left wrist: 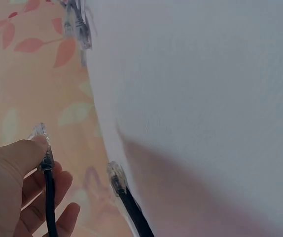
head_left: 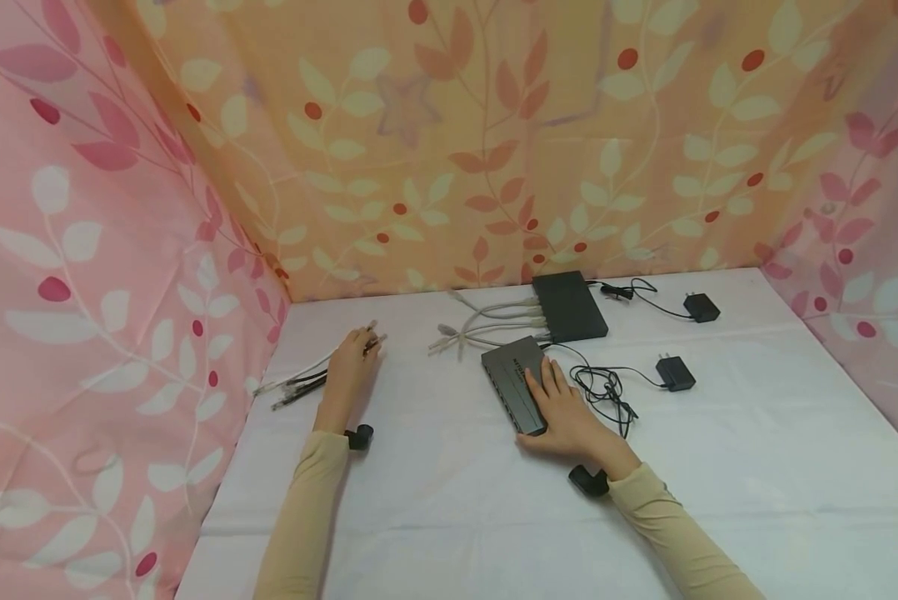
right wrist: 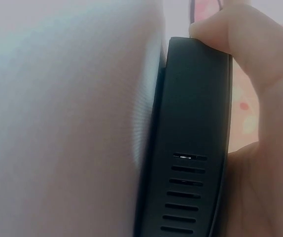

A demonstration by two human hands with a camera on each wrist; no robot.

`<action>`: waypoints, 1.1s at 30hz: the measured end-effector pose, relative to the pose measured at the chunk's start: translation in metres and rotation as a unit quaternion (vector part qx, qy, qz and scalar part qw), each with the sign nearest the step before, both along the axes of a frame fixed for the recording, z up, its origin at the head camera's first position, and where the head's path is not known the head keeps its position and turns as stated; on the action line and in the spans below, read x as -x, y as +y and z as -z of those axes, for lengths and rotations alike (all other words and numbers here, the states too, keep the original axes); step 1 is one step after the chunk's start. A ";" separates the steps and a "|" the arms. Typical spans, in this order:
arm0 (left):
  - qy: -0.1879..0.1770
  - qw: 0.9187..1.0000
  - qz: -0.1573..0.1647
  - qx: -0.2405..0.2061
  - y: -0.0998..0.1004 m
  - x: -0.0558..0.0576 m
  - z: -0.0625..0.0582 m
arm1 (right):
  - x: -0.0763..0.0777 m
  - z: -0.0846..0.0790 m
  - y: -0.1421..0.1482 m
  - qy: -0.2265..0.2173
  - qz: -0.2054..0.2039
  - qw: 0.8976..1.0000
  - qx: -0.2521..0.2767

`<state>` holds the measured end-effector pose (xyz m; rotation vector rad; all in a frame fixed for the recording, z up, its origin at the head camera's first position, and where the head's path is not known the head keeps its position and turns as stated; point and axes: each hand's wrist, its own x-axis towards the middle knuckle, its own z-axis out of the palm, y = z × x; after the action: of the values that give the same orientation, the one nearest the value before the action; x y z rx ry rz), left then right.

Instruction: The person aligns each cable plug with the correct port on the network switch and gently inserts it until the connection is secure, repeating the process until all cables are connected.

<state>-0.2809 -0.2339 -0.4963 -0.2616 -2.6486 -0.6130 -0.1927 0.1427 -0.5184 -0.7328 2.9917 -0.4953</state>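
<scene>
My left hand (head_left: 350, 364) pinches the clear plug (left wrist: 42, 132) of a black network cable (left wrist: 50, 197) between thumb and fingers. Another black network cable (left wrist: 134, 212), with a clear plug, lies beside that hand in the left wrist view. Left of the hand rests a bundle of cables (head_left: 299, 390). The right hand (head_left: 569, 421) holds a dark grey network switch (head_left: 505, 371) lying flat, fingers spread over its top and thumb at the near end. Vent slots (right wrist: 183, 195) show along the switch's side in the right wrist view; its underside is hidden.
A second black network switch (head_left: 569, 306) stands at the back with several grey cables (head_left: 494, 321) plugged in. Two black power adapters (head_left: 701, 307) lie on the right, the nearer one's cord (head_left: 606, 392) coiled beside the right hand. Patterned cloth walls surround the white table (head_left: 449, 517).
</scene>
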 end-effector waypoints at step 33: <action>-0.098 0.991 0.091 -0.016 0.062 -0.061 0.003 | 0.002 -0.002 0.008 -0.025 -0.027 0.999 0.015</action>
<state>-0.2197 -0.1714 -0.4992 -0.4605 -2.8192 -0.7752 -0.1952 0.1508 -0.5169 -0.7885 2.9161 -0.5489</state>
